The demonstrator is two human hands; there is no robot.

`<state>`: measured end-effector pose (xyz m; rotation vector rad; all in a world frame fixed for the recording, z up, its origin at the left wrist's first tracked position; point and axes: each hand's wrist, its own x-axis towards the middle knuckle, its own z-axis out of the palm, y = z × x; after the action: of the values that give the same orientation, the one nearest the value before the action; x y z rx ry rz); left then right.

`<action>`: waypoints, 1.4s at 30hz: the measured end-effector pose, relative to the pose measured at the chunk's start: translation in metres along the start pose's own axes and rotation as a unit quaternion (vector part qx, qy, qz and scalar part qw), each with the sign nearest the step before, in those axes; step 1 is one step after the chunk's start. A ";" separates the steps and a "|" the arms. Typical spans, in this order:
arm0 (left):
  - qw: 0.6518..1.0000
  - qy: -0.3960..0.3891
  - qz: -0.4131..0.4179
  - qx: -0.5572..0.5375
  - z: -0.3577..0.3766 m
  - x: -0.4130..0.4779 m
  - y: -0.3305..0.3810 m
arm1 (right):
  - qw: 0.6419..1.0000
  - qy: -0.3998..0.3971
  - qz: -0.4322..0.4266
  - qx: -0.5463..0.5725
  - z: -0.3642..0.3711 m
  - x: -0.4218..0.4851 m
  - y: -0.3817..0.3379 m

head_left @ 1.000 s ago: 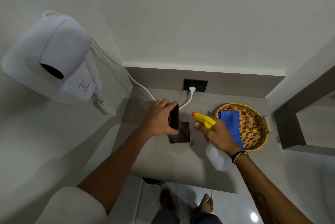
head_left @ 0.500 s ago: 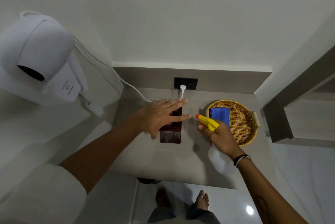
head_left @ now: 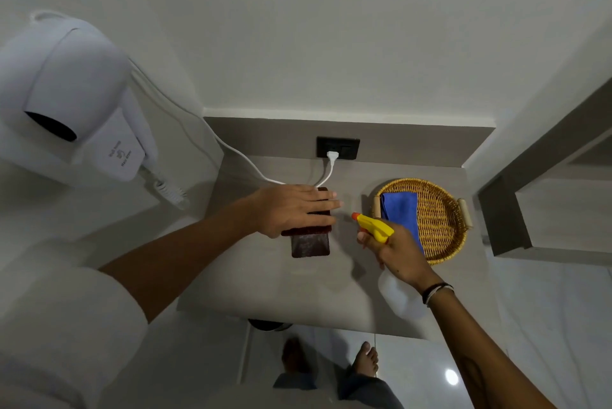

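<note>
Two dark red-brown flat mats lie stacked on the grey shelf (head_left: 265, 283); the upper mat (head_left: 311, 225) overlaps the lower mat (head_left: 310, 244). My left hand (head_left: 291, 210) lies flat on the upper mat with straight fingers. To the right, my right hand (head_left: 397, 254) grips a white spray bottle (head_left: 402, 296) with a yellow trigger head (head_left: 374, 228), its nozzle pointing left toward the mats.
A round wicker basket (head_left: 440, 236) with a blue cloth (head_left: 399, 210) sits at the shelf's right. A white plug (head_left: 332, 157) is in the black wall socket (head_left: 337, 147). A wall-mounted white hair dryer (head_left: 69, 104) hangs at left. My bare feet show below the shelf edge.
My left hand held one mat upright a second ago, then laid it down and now rests flat on it. The right hand with the bottle stayed almost still.
</note>
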<state>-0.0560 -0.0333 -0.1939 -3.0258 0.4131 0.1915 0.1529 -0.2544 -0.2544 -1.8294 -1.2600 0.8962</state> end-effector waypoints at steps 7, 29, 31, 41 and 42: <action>0.910 0.118 -0.305 -0.255 0.013 -0.012 0.001 | 0.999 -0.002 -0.036 0.027 -0.002 0.006 -0.018; 0.795 0.117 -0.472 -0.363 0.047 -0.038 0.028 | 0.997 -0.057 -0.057 -0.019 0.019 0.027 -0.039; 0.799 0.112 -0.468 -0.360 0.045 -0.038 0.028 | 0.998 -0.049 -0.047 -0.014 0.020 0.026 -0.036; 0.845 0.063 -0.421 -0.323 0.027 -0.029 0.019 | 0.999 0.001 0.037 0.009 -0.021 0.005 -0.012; 0.856 0.051 -0.407 -0.315 0.023 -0.027 0.016 | 0.999 0.024 0.044 0.017 -0.033 0.003 -0.006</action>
<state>-0.0891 -0.0394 -0.2143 -3.4754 -1.1530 0.1112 0.1790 -0.2560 -0.2338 -1.8804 -1.1365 0.9100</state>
